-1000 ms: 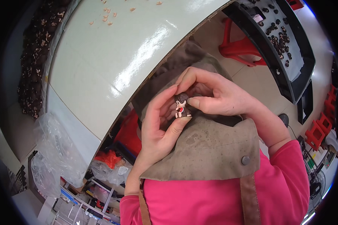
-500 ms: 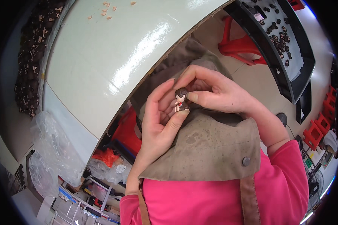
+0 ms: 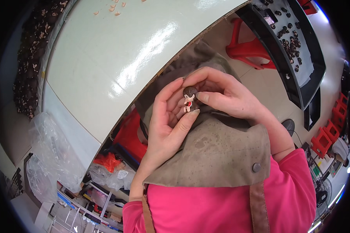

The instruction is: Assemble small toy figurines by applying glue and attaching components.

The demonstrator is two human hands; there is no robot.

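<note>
A small figurine point(image 3: 189, 99) with dark brown hair, a pale face and a touch of red on its front is held between my two hands, over my lap. My left hand point(image 3: 168, 116) cups it from the left, its thumb pressed against the figurine's lower part. From the right, my right hand point(image 3: 221, 93) closes round the head end, thumb against the brown hair and index finger curled over the top. The fingertips behind the figurine are partly hidden.
On the white table point(image 3: 85, 73) lie several small peach-coloured pieces point(image 3: 112, 8). A heap of brown and peach pieces point(image 3: 29, 62) fills the far left. A black tray point(image 3: 305, 77) of small dark parts stands right, beside a red stool point(image 3: 251, 50). Clear plastic bags point(image 3: 54, 151) hang lower left.
The figurine has turned slightly, so its face and red front show more plainly. Both hands keep their hold, and the view has shifted a little.
</note>
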